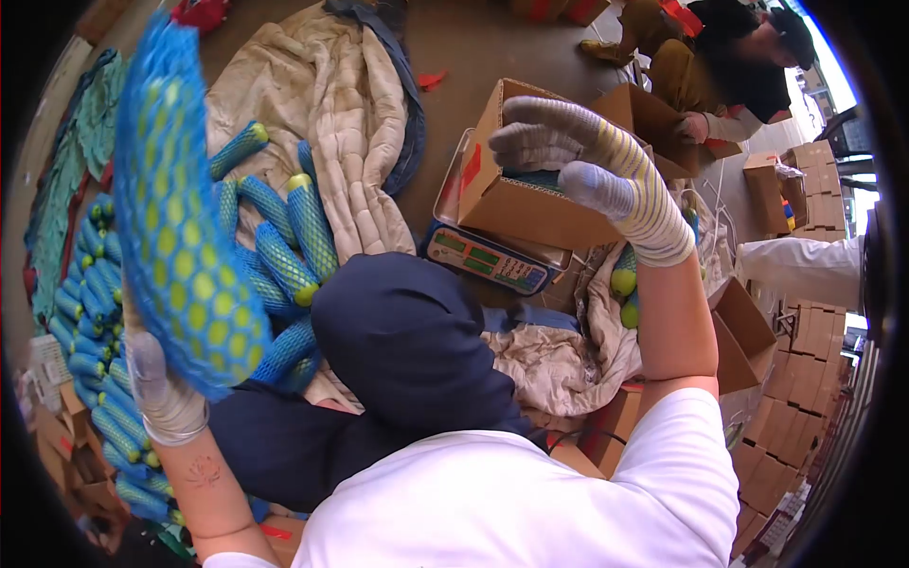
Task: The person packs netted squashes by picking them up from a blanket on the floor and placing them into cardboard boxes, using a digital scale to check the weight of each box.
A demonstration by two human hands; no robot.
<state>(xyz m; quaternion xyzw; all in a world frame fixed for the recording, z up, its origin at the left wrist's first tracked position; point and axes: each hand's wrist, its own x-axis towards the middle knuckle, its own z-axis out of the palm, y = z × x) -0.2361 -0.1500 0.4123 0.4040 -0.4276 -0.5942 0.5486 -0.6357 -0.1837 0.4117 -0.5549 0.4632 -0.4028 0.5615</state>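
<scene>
My left hand, in a pale glove, holds up a long yellow-green fruit in a blue foam net; most of the fingers are hidden behind it. My right hand, in a striped knit glove, is raised over a cardboard box, fingers stretched and thumb apart, nothing in its grasp. Something blue shows inside that box, partly covered by the hand. Under the box is a digital scale with green displays. Several more netted fruits lie beside my knee.
A large pile of netted fruits is on my left. A beige quilt spreads ahead, another bunched cloth to the right. A co-worker crouches by an open box. Cartons are stacked far right.
</scene>
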